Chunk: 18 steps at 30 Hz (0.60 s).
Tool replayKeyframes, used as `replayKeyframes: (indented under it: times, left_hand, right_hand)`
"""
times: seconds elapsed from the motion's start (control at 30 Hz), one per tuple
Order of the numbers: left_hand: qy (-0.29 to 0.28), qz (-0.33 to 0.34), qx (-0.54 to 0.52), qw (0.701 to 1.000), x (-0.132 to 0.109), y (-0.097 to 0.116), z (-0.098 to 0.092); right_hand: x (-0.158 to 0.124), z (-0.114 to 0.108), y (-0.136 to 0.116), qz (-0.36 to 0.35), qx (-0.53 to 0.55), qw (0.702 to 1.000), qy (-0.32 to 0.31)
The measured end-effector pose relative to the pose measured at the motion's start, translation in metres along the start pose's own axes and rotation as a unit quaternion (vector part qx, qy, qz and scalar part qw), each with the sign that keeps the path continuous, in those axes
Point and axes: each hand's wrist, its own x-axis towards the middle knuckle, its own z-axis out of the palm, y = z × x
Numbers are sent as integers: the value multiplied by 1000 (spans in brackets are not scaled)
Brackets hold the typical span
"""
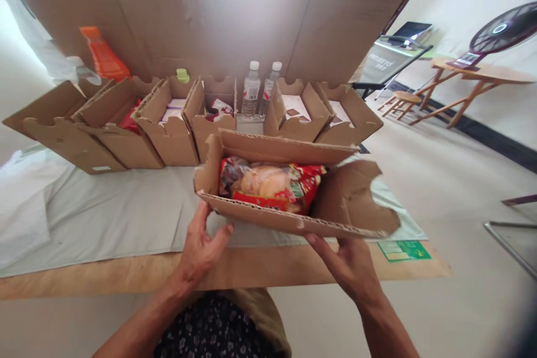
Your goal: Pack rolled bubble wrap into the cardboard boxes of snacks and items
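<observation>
An open cardboard box is held above the near edge of the table. Inside it lies a red and yellow snack bag. My left hand grips the box's near left corner, fingers curled under the wall. At the near right, my right hand supports the underside of the box, with its fingers pressed against the cardboard.
A row of several open cardboard boxes with packets stands further back on the grey cloth. Two water bottles stand between them. An orange bottle and a tall cardboard sheet are behind. A green card lies at the table's right corner.
</observation>
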Motion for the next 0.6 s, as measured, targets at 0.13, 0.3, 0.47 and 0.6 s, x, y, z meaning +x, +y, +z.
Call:
replayKeyframes:
  times: [0.13,0.3,0.47,0.6]
  left_hand:
    - [48,-7,37,998,29,-15,-24]
    - [44,-62,95,993,33,-51,-31]
    - [58,-70,107,990,20,-62,-25]
    - [80,-75,96,989,15,-62,-21]
  right_hand:
    - [59,40,-7,-31,46,998,-25]
    - [76,85,11,-19,91,992,-84]
    - [64,94,25,-4,70,995,-70]
    - [62,94,24,0,60,997,-50]
